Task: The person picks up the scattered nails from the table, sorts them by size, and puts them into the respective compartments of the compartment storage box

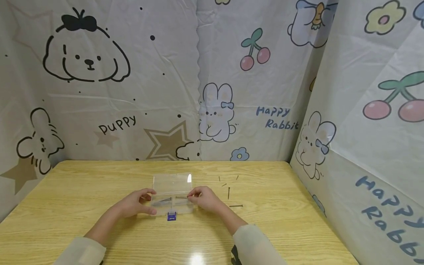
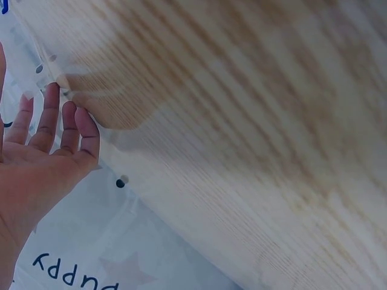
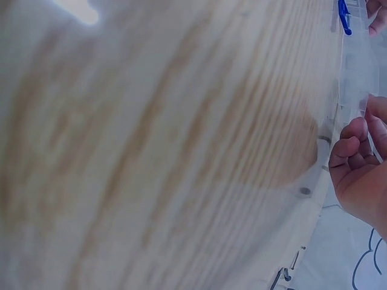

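A clear plastic box (image 1: pixel 161 211) with its lid (image 1: pixel 172 183) raised lies on the table, its blue latch (image 1: pixel 171 216) facing me. Inside, a divider parts it, and several dark nails (image 1: pixel 164 200) lie in the left compartment. My left hand (image 1: pixel 134 203) holds the box's left end, thumb at the front corner and fingers towards the back. With thumb and fingertips, my right hand (image 1: pixel 206 198) pinches a thin nail (image 1: pixel 180 197) over the right compartment. The nail's right end is hidden by the fingertips.
Right of the box lie two longer nails, one pointing away (image 1: pixel 229 193) and one sideways (image 1: pixel 236 205). Several short pins (image 1: pixel 223 184) are scattered behind them. A patterned cloth (image 1: pixel 165 92) hangs along the wooden table's (image 1: pixel 109 173) back edge and right side.
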Motion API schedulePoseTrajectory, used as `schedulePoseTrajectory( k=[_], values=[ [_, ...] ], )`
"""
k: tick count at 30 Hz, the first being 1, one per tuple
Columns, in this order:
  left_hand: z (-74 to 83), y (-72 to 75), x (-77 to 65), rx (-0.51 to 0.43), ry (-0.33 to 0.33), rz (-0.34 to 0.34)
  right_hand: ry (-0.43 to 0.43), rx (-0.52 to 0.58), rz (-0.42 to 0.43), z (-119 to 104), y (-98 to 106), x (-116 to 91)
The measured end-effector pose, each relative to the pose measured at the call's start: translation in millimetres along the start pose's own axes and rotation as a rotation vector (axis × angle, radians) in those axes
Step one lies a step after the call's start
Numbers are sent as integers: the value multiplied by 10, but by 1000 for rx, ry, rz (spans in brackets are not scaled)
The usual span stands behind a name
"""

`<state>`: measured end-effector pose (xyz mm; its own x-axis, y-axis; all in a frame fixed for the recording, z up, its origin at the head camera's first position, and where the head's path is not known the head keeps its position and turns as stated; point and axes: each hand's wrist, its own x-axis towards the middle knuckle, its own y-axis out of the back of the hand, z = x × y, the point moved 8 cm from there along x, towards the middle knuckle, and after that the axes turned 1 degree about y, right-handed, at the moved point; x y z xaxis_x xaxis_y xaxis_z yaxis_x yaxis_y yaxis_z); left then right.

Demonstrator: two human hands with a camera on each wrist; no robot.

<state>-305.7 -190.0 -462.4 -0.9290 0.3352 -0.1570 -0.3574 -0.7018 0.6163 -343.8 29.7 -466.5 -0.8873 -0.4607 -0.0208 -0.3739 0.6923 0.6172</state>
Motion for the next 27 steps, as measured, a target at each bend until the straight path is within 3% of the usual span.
schedulePoseTrajectory(
  k=[13, 27],
  values=[
    [10, -4, -5, -7, 4, -3, -31, 93, 9, 33, 85, 4],
    [15, 2, -4, 11, 6, 4, -68, 59, 55, 238, 465, -155]
  ],
)
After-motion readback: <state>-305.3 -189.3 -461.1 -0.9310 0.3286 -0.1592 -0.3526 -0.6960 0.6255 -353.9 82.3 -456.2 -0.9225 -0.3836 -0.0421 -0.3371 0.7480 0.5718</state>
